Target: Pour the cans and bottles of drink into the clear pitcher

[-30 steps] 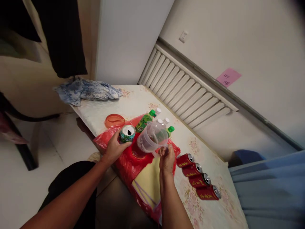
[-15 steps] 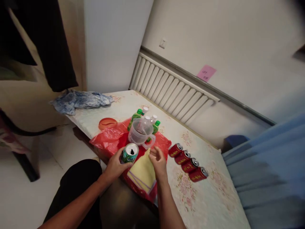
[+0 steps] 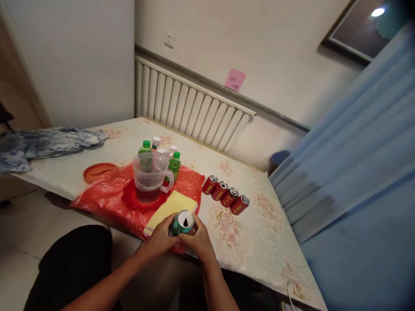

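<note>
An opened green and blue drink can [image 3: 183,223] is held between my two hands near the table's front edge. My left hand [image 3: 164,235] wraps round its left side, and my right hand [image 3: 200,239] grips the right side. Just behind the can lies a folded yellow cloth [image 3: 177,204]. Farther left, a clear plastic measuring jug [image 3: 149,175] with dark liquid in it stands on a red dish [image 3: 128,198]. Under these spreads a red plastic bag [image 3: 100,203]. To the right, several red cans [image 3: 229,196] stand in a slanting row.
Bottles with green [image 3: 175,166] and white caps stand behind the jug. An orange lid [image 3: 100,172] lies left of it, with a blue and white patterned cloth [image 3: 61,142] beyond. A radiator [image 3: 191,103] lines the wall; a blue curtain [image 3: 324,172] hangs at the right.
My right hand has come from beside the yellow cloth onto the can. The can has moved right and toward the table's front edge. The view has turned to the right.
</note>
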Motion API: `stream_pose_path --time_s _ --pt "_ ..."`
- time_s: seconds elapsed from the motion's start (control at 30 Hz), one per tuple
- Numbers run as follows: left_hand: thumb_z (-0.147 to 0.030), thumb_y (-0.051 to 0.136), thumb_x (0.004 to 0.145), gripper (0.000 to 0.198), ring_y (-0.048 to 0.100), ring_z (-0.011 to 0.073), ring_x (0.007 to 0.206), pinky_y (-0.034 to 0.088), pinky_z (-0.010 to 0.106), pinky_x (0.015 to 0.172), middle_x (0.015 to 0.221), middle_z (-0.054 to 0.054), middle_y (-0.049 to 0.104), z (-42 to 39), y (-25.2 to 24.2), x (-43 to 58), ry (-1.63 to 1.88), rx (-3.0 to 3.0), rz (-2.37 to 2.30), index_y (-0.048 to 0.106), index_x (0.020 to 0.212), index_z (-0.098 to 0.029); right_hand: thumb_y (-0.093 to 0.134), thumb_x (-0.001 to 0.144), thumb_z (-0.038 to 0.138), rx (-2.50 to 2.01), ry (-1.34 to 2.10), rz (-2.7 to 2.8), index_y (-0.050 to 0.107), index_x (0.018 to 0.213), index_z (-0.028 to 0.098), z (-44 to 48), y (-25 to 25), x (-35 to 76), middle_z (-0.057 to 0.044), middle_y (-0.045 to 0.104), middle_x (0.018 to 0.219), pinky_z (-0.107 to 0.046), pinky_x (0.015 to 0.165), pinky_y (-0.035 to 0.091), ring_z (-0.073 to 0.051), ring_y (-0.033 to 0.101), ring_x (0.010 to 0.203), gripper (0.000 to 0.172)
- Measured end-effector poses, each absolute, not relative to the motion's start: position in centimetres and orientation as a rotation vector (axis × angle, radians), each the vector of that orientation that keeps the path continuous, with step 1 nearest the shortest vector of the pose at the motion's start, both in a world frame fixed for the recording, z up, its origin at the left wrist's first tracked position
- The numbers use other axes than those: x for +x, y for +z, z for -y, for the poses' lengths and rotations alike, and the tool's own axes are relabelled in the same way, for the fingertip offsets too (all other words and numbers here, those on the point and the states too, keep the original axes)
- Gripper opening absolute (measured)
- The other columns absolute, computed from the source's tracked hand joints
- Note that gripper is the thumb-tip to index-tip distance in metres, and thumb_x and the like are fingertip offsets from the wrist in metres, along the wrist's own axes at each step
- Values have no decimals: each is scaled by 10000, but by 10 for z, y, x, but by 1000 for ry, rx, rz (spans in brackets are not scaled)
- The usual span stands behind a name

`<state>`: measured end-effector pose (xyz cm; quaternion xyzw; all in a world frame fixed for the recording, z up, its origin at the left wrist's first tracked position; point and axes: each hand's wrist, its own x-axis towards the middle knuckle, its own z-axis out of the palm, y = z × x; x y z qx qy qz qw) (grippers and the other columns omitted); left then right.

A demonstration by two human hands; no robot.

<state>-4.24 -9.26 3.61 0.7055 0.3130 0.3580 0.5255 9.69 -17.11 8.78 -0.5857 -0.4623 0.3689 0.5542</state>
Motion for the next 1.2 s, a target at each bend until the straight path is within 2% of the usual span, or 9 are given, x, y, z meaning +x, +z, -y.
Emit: stream_pose_path --time_s 0.13,0.23,0.3,0.43,0.57,0.67,0.93,1.2 --pt "-317 759 646 769 552 299 1276 407 467 1120 1356 90 613 96 44 -19 754 1764 -623 503 1366 -223 741 579 133 -1432 808 999 638 1220 180 182 78 120 -39 712 1138 -358 899 560 -268 650 1086 651" --pt "-319 765 620 827 499 323 1333 364 482 1150 1427 115 554 88 37 -4 720 1863 -646 485 1393 -221 770 579 192 -1448 759 886 629 1226 160 189 70 145 -62 711 1152 -373 902 562 -276 654 1089 663" --pt "-373 726 667 736 491 335 1335 354 500 1153 1431 134 544 74 27 3 720 1988 -766 519 1354 -213 794 571 235 -1458 698 794 627 1228 157 194 65 167 -75 710 1167 -383 918 557 -282 658 1093 682" --pt "-435 523 837 533 459 355 1348 330 511 1149 1394 202 551 40 6 11 712 2264 -962 553 1270 -128 808 567 272 -1509 506 681 628 1235 166 205 57 213 -88 698 1210 -388 962 524 -284 651 1111 700" --pt "-380 501 839 406 447 364 1346 328 525 1125 1362 188 573 22 -6 12 731 2423 -1124 582 1178 -172 773 624 301 -1599 361 681 636 1208 152 216 47 256 -81 722 1135 -385 956 506 -260 665 1036 618" --pt "-362 487 857 385 442 359 1347 315 522 1124 1373 173 570 21 -11 12 729 2535 -1162 582 1185 -185 771 637 335 -1663 274 677 634 1204 142 222 37 284 -85 718 1133 -380 935 504 -250 657 1013 614" --pt "-350 394 929 430 519 343 1258 387 487 1069 1341 205 590 18 -22 9 722 2758 -1185 622 1199 -105 778 613 362 -1769 84 572 647 1177 145 225 14 338 -102 712 1125 -372 887 502 -253 649 967 618" --pt "-334 413 929 403 553 322 1214 415 459 1040 1309 173 621 13 -30 8 735 2838 -1200 633 1187 -118 760 609 380 -1748 17 538 627 1195 135 219 0 372 -119 699 1141 -361 872 501 -250 645 955 649"
